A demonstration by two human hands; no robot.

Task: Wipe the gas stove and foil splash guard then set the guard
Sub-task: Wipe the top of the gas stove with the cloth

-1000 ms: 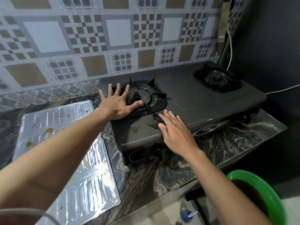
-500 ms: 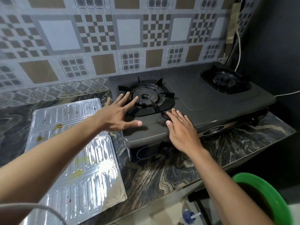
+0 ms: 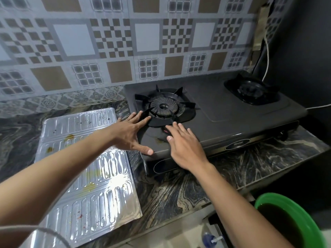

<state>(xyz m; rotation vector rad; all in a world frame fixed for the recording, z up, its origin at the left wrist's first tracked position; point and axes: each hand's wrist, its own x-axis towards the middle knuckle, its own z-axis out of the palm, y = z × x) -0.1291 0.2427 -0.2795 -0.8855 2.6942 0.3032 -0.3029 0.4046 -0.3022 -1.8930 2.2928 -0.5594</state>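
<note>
A dark grey two-burner gas stove [image 3: 223,111] stands on the marbled counter [image 3: 179,190]. The foil splash guard [image 3: 86,176] lies flat on the counter left of it, marked with yellow and dark spots. My left hand [image 3: 129,135] rests open on the stove's front-left corner. Its fingertips touch the left burner's [image 3: 163,106] rim and its thumb is on the front edge. My right hand [image 3: 184,145] presses flat on a small dark cloth [image 3: 165,130] with a red patch, just in front of that burner. The hand hides most of the cloth.
The right burner [image 3: 250,90] sits at the far right, with a knob [image 3: 283,135] on the front panel. A white cable [image 3: 267,56] hangs by the dark wall. A green basin [image 3: 265,203] stands below the counter's front edge at lower right. The tiled wall backs the counter.
My left hand has slid off the left burner's grate, back toward the stove's front-left corner. My right hand stays on the cloth, shifted slightly toward the burner.
</note>
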